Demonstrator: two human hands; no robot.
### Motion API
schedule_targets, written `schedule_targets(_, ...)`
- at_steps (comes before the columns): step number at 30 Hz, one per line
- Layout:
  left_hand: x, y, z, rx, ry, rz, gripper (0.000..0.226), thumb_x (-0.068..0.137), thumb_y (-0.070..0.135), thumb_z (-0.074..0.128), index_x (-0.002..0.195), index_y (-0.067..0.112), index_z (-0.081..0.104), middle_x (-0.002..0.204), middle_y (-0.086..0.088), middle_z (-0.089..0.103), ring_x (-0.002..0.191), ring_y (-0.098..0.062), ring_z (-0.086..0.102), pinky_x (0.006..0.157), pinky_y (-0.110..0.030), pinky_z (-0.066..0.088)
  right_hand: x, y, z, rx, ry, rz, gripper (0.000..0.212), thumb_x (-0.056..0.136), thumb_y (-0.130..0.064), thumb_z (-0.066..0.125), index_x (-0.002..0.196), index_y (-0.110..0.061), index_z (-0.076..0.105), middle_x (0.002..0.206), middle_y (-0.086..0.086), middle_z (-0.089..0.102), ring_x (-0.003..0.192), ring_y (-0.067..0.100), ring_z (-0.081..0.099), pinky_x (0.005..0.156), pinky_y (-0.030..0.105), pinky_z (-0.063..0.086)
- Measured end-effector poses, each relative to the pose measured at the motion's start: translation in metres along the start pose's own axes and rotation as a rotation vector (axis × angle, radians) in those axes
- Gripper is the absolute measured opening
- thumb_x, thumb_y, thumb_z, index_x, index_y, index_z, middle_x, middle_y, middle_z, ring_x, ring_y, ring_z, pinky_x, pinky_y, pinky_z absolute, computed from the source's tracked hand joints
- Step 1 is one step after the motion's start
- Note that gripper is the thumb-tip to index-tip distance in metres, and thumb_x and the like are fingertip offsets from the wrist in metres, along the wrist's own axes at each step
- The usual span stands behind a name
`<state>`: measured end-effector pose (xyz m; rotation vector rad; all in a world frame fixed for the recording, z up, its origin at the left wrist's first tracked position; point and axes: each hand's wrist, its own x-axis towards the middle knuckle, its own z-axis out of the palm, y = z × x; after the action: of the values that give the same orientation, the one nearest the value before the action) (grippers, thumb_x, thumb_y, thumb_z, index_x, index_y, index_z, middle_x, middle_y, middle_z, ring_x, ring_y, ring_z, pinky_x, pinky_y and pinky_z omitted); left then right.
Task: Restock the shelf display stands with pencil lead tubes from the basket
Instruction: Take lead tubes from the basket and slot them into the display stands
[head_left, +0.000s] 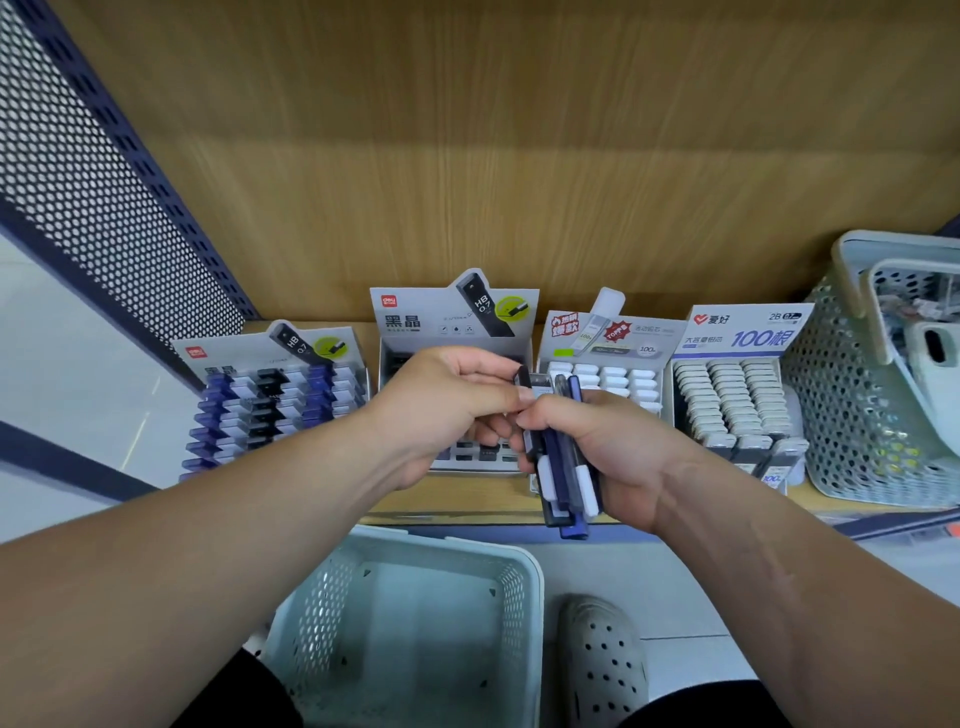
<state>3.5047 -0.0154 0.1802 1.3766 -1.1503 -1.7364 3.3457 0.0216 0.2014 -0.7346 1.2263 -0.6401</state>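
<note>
Left hand: fingers curled, thumb and fingertips pinching the upper end of a black tube at the left edge of the bundle.
Right hand: wrapped around the bundle of pencil lead tubes, palm turned towards the left hand. The tubes stand roughly upright in the grip.
Bundle: dark blue, black and grey tubes with white caps, held in front of the shelf, between the second and third stands.
First stand: far left, header with a red "deli" logo and a printed tube marked "HB 0.7". Its rows hold blue, black and white tubes.
Second stand: "deli" again, with "黑晶" and "HB 0.7" on the header. The tray is largely hidden behind the left hand.
Third stand: red badge reading "TOPP", "100" printed twice, white caps in rows.
Fourth stand: "爱好", "2B", "0.7" and a large blue "100根". It is packed with pale-capped tubes.
Floor basket: pale perforated plastic, below the hands, beside a grey perforated clog.
Shelf basket: same kind, at the shelf's right end, touching the fourth stand. Its contents are too blurred to read.
Shelf: wood grain.
</note>
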Motion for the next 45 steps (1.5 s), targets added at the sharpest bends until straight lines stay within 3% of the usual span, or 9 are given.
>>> schedule_targets(8,-0.002,0.004,-0.011,-0.093,0.074,-0.015,0.026,0.084,-0.009,0.062,0.102,0.007,0.071,0.077,-0.012,0.068,0.057,-0.018,0.062,0.056,-0.026,0.056,0.005,0.0,0.01,0.047,0.112,0.041,0.004,0.09,-0.011,0.067,0.092,-0.01,0.071,0.075,0.007,0.07,0.062,0.018,0.067,0.06,0.029,0.048)
schedule_targets(13,0.001,0.004,-0.024,-0.124,0.156,0.066,0.021,0.08,-0.017,0.067,0.082,0.004,0.062,0.083,-0.019,0.063,0.066,-0.022,0.068,0.062,-0.028,0.06,0.008,-0.003,0.009,0.13,0.152,0.024,0.007,0.092,-0.009,0.065,0.093,-0.007,0.071,0.077,0.009,0.071,0.061,0.017,0.064,0.054,0.024,0.052)
schedule_targets(18,-0.001,-0.003,-0.028,0.243,0.048,0.163,0.03,0.073,-0.007,0.078,0.086,0.017,0.067,0.067,-0.005,0.066,0.065,-0.026,0.061,0.06,-0.037,0.05,0.012,-0.006,0.007,0.175,0.224,0.002,0.006,0.092,-0.009,0.064,0.089,-0.009,0.07,0.073,0.006,0.07,0.057,0.014,0.064,0.054,0.023,0.051)
schedule_targets(21,-0.002,-0.011,-0.025,0.454,-0.081,0.211,0.049,0.075,-0.003,0.078,0.107,0.033,0.069,0.065,0.002,0.062,0.06,-0.015,0.053,0.064,-0.03,0.044,0.012,-0.005,0.01,0.15,0.2,0.005,0.007,0.091,-0.008,0.064,0.086,-0.008,0.069,0.073,0.007,0.07,0.058,0.015,0.064,0.053,0.024,0.052)
schedule_targets(24,-0.003,-0.013,-0.025,0.55,-0.141,0.23,0.057,0.08,-0.003,0.075,0.125,0.029,0.06,0.071,-0.005,0.059,0.06,-0.015,0.055,0.062,-0.03,0.046,0.013,-0.003,0.012,0.127,0.182,0.014,0.005,0.09,-0.008,0.065,0.088,-0.006,0.07,0.077,0.009,0.07,0.062,0.018,0.063,0.062,0.03,0.052)
schedule_targets(27,0.005,-0.013,-0.038,0.588,-0.041,0.224,0.049,0.083,0.001,0.074,0.118,0.033,0.059,0.082,-0.016,0.062,0.066,-0.033,0.067,0.067,-0.046,0.055,0.012,-0.004,0.008,0.117,0.219,0.008,0.004,0.09,-0.01,0.067,0.088,-0.007,0.069,0.076,0.008,0.071,0.061,0.017,0.063,0.06,0.028,0.053)
schedule_targets(29,0.013,-0.016,-0.05,0.619,0.065,0.218,0.037,0.089,0.007,0.07,0.109,0.036,0.063,0.08,-0.007,0.063,0.07,-0.032,0.071,0.07,-0.05,0.059,0.011,-0.006,0.004,0.095,0.236,-0.007,0.005,0.09,-0.011,0.066,0.087,-0.008,0.069,0.075,0.007,0.07,0.061,0.015,0.063,0.055,0.025,0.051)
schedule_targets(38,0.028,-0.031,-0.053,0.848,0.251,0.248,0.01,0.082,0.016,0.079,0.085,0.024,0.075,0.078,0.009,0.07,0.073,-0.006,0.065,0.067,-0.02,0.049,0.009,-0.005,-0.016,0.121,0.255,-0.021,0.004,0.09,-0.011,0.068,0.091,-0.008,0.071,0.08,0.009,0.071,0.068,0.019,0.065,0.067,0.033,0.054)
schedule_targets(45,0.038,-0.033,-0.048,1.203,0.169,0.385,0.012,0.089,0.019,0.071,0.098,0.017,0.079,0.096,-0.001,0.076,0.092,-0.022,0.067,0.081,-0.036,0.054,0.003,-0.004,-0.03,0.094,0.24,-0.027,0.013,0.089,-0.011,0.066,0.077,-0.011,0.07,0.078,0.011,0.068,0.075,0.022,0.06,0.073,0.038,0.047)
